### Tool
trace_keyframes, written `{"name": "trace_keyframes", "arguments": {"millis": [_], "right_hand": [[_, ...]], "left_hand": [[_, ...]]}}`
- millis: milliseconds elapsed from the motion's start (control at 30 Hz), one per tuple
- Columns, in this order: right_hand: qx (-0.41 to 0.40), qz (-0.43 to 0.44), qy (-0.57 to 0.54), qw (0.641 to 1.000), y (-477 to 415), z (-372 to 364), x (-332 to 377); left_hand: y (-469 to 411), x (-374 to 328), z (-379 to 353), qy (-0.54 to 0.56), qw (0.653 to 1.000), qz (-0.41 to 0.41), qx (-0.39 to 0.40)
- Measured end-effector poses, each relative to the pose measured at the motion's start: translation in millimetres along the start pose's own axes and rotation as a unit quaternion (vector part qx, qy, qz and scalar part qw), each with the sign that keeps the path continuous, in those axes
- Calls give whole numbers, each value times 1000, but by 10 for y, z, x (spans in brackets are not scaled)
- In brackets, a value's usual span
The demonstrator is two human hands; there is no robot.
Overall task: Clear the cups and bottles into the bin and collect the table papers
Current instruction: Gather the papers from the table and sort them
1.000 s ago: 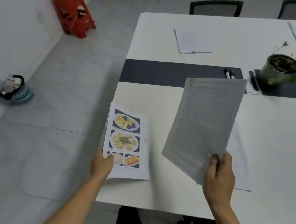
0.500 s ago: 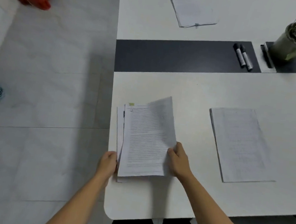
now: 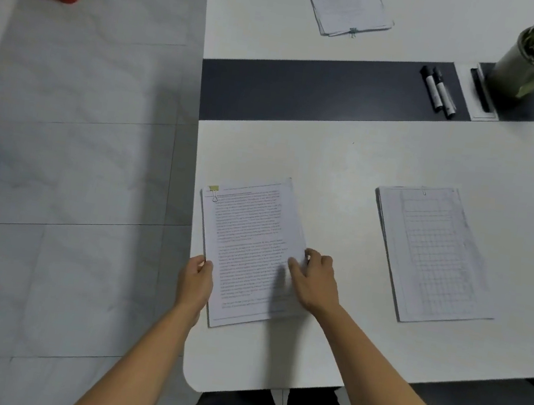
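On the bench (image 3: 348, 165), left hand (image 3: 196, 279) and right hand (image 3: 313, 281) grip the clipped papers (image 3: 248, 227); a gridded stack (image 3: 435, 255) lies just right, markers (image 3: 438, 90) beyond.

Matt white table (image 3: 348, 165), printed paper stack (image 3: 248, 233), smooth tiled floor (image 3: 75, 177); pot (image 3: 514, 68) perhaps brushed metal
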State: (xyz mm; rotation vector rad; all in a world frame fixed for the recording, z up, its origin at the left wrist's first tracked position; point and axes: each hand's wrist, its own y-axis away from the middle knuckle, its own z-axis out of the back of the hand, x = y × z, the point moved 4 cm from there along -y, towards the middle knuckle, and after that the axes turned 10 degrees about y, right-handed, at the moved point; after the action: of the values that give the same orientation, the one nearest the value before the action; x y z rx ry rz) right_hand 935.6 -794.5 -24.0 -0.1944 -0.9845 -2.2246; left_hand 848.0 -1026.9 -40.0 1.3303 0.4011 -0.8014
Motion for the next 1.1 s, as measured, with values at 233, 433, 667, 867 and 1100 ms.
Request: {"name": "trace_keyframes", "arguments": {"millis": [233, 433, 667, 867, 1100], "right_hand": [[-15, -34, -29, 999, 90, -134, -92], [-27, -69, -62, 995, 214, -252, -172], [4, -63, -82, 995, 244, -288, -187], [-4, -29, -73, 997, 481, 67, -493], [-112, -108, -86, 984, 935, 669, -1545]], "left_hand": [[3, -93, -115, -3, 1000, -13, 16], [55, -129, -160, 2, 996, -35, 81], [250, 58, -174, -107, 991, -46, 66], [379, -40, -281, -253, 960, -123, 6], [907, -163, -1285, -277, 928, -194, 159]]}}
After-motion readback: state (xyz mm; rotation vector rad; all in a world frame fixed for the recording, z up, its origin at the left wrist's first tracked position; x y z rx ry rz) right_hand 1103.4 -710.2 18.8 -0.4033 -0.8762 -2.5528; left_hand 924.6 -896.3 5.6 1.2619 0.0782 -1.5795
